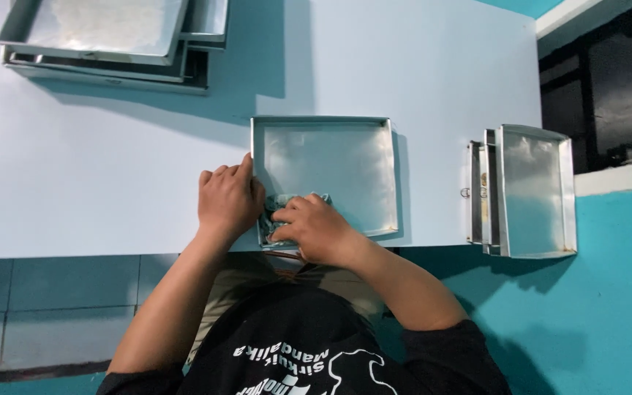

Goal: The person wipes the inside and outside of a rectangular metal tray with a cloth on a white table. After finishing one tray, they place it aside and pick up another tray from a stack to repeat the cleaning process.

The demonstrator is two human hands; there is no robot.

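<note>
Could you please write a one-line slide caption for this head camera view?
Left hand steadies a square metal tray while the right hand presses a cloth inside it.

No package, label, sign or screen is seen on the table or near it; the only printing in view is white lettering on the person's black shirt, at the near edge, in the middle
</note>
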